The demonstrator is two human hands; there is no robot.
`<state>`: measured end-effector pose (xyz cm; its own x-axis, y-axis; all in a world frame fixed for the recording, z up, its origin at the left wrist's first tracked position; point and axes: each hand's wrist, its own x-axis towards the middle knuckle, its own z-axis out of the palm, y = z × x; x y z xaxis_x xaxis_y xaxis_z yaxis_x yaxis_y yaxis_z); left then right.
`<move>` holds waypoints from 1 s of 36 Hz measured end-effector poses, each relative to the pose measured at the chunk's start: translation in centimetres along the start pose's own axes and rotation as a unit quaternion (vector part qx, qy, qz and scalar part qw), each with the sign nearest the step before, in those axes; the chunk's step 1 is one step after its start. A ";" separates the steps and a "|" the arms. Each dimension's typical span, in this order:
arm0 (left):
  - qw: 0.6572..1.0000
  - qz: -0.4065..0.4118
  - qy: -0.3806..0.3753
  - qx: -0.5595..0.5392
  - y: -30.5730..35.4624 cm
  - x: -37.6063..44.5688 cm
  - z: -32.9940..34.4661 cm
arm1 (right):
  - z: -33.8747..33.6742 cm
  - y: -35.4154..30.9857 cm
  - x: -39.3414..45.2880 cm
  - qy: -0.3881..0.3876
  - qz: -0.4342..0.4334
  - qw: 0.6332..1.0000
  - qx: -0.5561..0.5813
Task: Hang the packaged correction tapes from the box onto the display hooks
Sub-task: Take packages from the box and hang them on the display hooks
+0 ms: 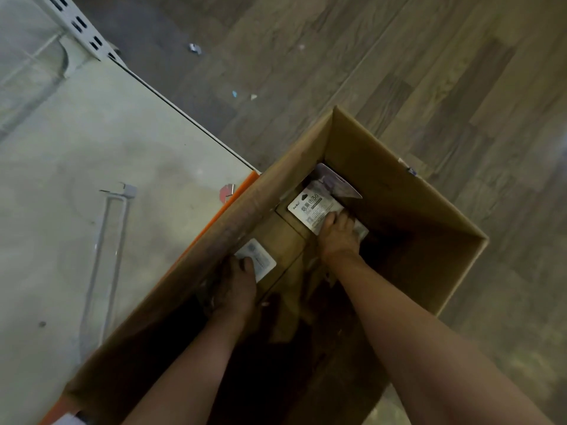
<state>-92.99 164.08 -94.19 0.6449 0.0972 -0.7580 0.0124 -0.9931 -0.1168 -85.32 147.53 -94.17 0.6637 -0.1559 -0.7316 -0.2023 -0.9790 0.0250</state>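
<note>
Brown corrugated cardboard makes up the box (399, 191), which stands open on the wood-grain floor (429, 56), its long wall pressed against the orange edge of a pale shelf (92, 148). That spot keeps the stock close to the display, though no mounted hooks are in view; only a loose wire hook (101, 256) lies flat on the shelf.

Both arms reach deep inside, since the few remaining packs lie at the bottom. The right hand (339, 237) has its fingers curled over the lower end of a glossy white pack (313, 210) printed with dark characters. A second card-backed pack (337, 182) with a hang slot pokes out just beyond it, leaning against the far wall.

The left hand (237, 286) grips another flat pack (256, 259) near the box's left wall, thumb on its face; the light there is dim, so the hold looks like a pinch but I cannot be sure.

Packs are thin, stiff and slick, likely easy to fan or drop.
</note>
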 end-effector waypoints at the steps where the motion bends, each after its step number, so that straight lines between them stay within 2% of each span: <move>1: 1.000 0.010 -0.007 0.009 0.2 -0.1 -0.2 | 0.1 0.0 0.1 0.004 0.000 1.000 0.000; 5: 0.999 0.024 -0.010 0.020 0.3 -0.6 -0.8 | 0.7 -0.3 0.0 0.002 -0.001 1.000 -0.003; 9: 1.000 0.015 0.002 -0.013 -0.4 -1.5 -1.8 | 1.5 -0.7 -1.3 -0.031 -0.001 1.000 -0.003; 15: 0.993 -0.002 0.000 -0.114 -0.6 -6.0 -5.0 | 0.0 -0.5 -6.6 -0.136 0.007 0.973 0.188; 20: 0.983 -0.027 0.016 -0.182 -0.7 -11.6 -7.9 | -3.3 -0.3 -12.2 -0.159 0.029 0.960 0.230; 25: 0.969 -0.045 0.035 -0.240 -0.9 -17.7 -12.3 | -7.8 -0.2 -18.5 -0.183 0.035 0.930 0.316; 29: 0.936 -0.078 0.043 -0.340 -1.1 -22.2 -16.4 | -11.8 -0.2 -23.8 -0.199 0.029 0.897 0.394; 36: 0.844 -0.112 0.037 -0.524 -2.4 -29.2 -24.0 | -20.2 0.5 -33.2 -0.221 -0.017 0.857 0.466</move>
<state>-93.53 162.02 -56.38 0.5819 0.3246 -0.7456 0.7840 -0.4675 0.4084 -92.92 149.54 -56.06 0.3852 0.1373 -0.9126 -0.8120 -0.4195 -0.4059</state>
